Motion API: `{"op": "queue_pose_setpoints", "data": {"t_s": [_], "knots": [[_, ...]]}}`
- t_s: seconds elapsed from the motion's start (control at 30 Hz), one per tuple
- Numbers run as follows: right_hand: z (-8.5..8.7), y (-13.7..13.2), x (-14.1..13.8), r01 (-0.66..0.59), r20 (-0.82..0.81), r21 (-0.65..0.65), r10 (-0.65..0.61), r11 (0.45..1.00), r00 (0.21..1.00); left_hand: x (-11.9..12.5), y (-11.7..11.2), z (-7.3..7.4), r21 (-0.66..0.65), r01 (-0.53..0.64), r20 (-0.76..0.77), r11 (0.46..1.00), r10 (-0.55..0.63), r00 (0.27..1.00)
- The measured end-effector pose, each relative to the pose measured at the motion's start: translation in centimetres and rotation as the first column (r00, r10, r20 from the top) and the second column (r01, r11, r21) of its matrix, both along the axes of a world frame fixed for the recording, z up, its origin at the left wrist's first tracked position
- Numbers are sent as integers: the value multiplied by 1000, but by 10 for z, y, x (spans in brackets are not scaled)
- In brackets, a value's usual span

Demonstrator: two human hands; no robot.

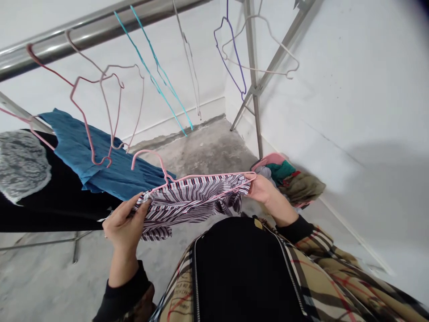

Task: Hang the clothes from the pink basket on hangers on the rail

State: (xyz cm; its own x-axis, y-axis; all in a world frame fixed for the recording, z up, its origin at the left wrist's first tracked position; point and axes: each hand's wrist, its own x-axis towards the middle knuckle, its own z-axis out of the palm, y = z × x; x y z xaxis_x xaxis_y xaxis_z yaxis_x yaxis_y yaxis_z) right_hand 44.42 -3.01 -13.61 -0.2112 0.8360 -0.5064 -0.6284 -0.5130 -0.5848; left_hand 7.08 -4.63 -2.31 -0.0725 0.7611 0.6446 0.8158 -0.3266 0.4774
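Note:
A black-and-white striped garment (191, 199) is stretched over a pink hanger (161, 163) held flat in front of me. My left hand (125, 223) pinches the garment's left end, fingers closed on cloth and hanger. My right hand (264, 190) grips the right end of the hanger and the cloth there. The hanger's hook points up and to the left.
A metal rail (83, 38) overhead carries several wire hangers, pink, teal (157, 71), purple and beige. A blue garment (97, 156) and a black one (50, 201) hang at left. A pink basket (275, 158) of clothes sits by the white wall at right. The floor is bare concrete.

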Motion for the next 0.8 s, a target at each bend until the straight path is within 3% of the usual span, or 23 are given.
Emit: {"op": "queue_pose_setpoints", "data": {"t_s": [0.13, 0.27, 0.47, 0.63, 0.8], "knots": [[-2, 6, -9, 69, -45, -188, -79, 980, 996, 9, -11, -1, -30, -3, 20, 1000, 3, 1000], [-2, 3, -13, 45, -36, -242, -55, 969, 998, 11, -15, -8, 15, -46, 84, 999, 45, 995], [5, -2, -3, -13, -103, -113, 1, 993, 995, -4, -12, -19, 67, -53, -2, 996, 54, 999], [1, 7, -8, 86, -118, -189, -110, 978, 987, -6, -15, -25, 32, 0, -19, 999, 0, 1000], [0, 16, -11, 114, -124, -192, -139, 975, 982, -7, -20, -27, 12, 96, 23, 995, -97, 995]]}}
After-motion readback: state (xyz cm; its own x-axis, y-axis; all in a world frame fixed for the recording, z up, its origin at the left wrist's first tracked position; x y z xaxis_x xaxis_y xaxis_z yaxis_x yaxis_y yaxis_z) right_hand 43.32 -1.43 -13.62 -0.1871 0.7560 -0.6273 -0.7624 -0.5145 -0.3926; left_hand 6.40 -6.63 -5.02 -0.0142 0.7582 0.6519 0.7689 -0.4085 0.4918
